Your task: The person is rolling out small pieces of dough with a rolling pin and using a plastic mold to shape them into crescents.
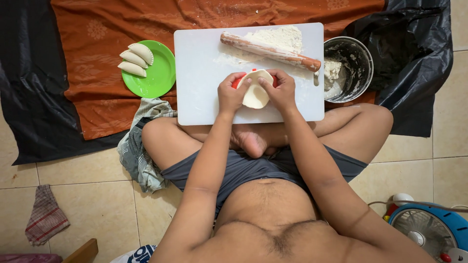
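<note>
A round sheet of pale dough (256, 95) lies over a red dumpling press (237, 81), of which only small red edges show. My left hand (230, 93) grips the press's left side, thumb on the dough. My right hand (280, 90) holds the right side, fingers pressing the dough. Both sit above a white cutting board (204, 87) on the floor in front of my crossed legs. A floury wooden rolling pin (270, 51) lies at the board's far edge beside a heap of flour (280, 36).
A green plate (158, 78) with three folded dumplings (135, 59) sits left of the board on an orange cloth (97, 97). A metal bowl (358, 53) with dough stands right. Checked cloths lie at left, a blue fan (429, 231) at bottom right.
</note>
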